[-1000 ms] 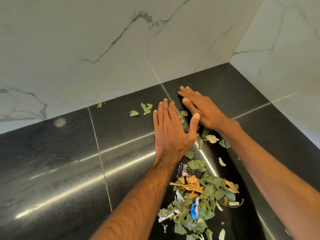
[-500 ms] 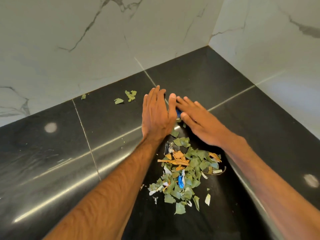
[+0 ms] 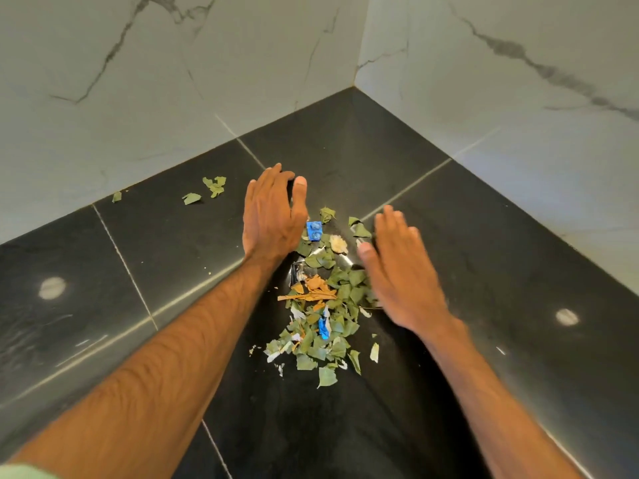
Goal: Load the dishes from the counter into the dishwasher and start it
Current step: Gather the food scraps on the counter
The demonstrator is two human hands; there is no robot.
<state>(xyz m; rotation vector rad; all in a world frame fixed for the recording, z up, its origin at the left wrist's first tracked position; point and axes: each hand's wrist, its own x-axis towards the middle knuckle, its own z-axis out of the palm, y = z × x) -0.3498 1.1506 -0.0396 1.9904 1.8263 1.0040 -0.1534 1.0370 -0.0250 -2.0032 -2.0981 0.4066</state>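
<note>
Black polished stone counter [image 3: 345, 150], tiled with pale grout lines, fills the lower field and meets the white grey-veined marble wall [image 3: 173, 81] in a corner at upper right.

Change since half a second ago: the two hands were then close together, left thumb against the right fingers, covering a blue object. They have since drawn apart. The small blue rectangular piece with two raised studs [image 3: 314, 231] now lies exposed on the counter between them, just beside the left hand.

Left hand [image 3: 273, 219]: palm down, fingers together and slightly bent, thumb held out to the side. Holds nothing. It sits at the far left edge of the heap of torn green leaf scraps mixed with orange and white bits [image 3: 325, 305]; contact of the fingertips with the stone cannot be told.

Right hand [image 3: 401, 267]: flat, fingers straight and close together, motion-blurred. Holds nothing. Its thumb side lies against the right flank of the heap.

A few loose green leaf fragments [image 3: 214, 186] lie well apart from the heap, near the wall at left.
</note>
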